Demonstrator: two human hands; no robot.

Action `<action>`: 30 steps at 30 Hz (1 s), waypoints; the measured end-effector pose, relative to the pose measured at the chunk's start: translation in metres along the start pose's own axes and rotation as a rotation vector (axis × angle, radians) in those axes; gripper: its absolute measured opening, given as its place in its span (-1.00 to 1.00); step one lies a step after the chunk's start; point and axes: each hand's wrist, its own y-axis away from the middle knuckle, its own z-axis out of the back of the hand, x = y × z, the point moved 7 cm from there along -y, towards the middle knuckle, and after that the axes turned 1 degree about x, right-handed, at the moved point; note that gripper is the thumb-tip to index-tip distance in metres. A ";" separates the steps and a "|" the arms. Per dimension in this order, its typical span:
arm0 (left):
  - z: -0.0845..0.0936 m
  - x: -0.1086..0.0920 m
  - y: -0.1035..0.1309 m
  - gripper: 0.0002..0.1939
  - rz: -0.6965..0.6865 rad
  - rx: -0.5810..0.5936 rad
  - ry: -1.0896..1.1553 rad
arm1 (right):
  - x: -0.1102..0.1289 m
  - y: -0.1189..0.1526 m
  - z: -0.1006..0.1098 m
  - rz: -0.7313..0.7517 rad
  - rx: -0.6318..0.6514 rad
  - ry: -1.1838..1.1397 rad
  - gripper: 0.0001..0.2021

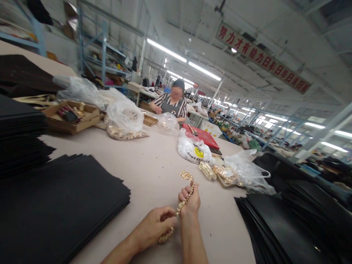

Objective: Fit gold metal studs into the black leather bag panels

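Observation:
A gold chain [182,206] runs between my two hands above the pale tabletop. My right hand [191,200] is closed round its upper end, and the links cross the palm and fingers. Lower and to the left, my left hand [158,225] has its fingers curled on the same chain. The chain's lower end [165,236] hangs below those fingers, slightly blurred. Just beyond my right hand lies a small heap of loose gold pieces [186,175] on the table.
Stacks of black sheets flank me, at left [68,198] and right [297,220]. Ahead are plastic bags [125,115], a cardboard box [71,117], packs of gold parts [225,174] and a red sheet [202,136]. Another person [176,102] sits across the table [148,161].

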 end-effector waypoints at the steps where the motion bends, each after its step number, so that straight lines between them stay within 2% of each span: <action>1: -0.003 0.000 0.000 -0.66 -0.026 -0.003 -0.036 | -0.003 0.002 -0.002 -0.011 0.006 -0.007 -0.65; 5: -0.006 0.001 -0.002 -0.61 -0.034 -0.061 -0.112 | -0.013 0.008 -0.008 -0.067 0.021 -0.007 -0.67; 8: -0.009 0.002 -0.004 -0.54 0.009 -0.043 -0.092 | -0.013 0.006 -0.005 -0.094 0.023 0.024 -0.70; 12: -0.010 -0.003 0.001 -0.54 0.037 -0.005 0.033 | -0.014 -0.004 0.002 -0.100 0.007 0.142 -0.69; 16: 0.002 -0.008 0.005 -0.52 0.021 -0.076 0.214 | -0.033 -0.024 -0.003 -0.127 -0.008 0.374 -0.69; 18: 0.010 -0.006 0.004 -0.51 0.004 -0.137 0.299 | -0.044 -0.041 -0.017 -0.129 -0.002 0.526 -0.73; 21: 0.020 0.002 0.000 -0.49 -0.008 -0.209 0.390 | -0.056 -0.074 -0.050 -0.076 0.042 0.768 -0.81; 26: 0.037 0.008 -0.007 -0.42 -0.053 -0.325 0.440 | -0.071 -0.123 -0.111 0.128 0.217 1.097 -0.81; 28: 0.044 0.007 -0.007 -0.42 -0.092 -0.383 0.433 | -0.078 -0.130 -0.122 0.187 0.294 1.183 -0.81; 30: 0.049 0.007 -0.008 -0.41 -0.114 -0.422 0.414 | -0.083 -0.128 -0.125 0.217 0.362 1.250 -0.76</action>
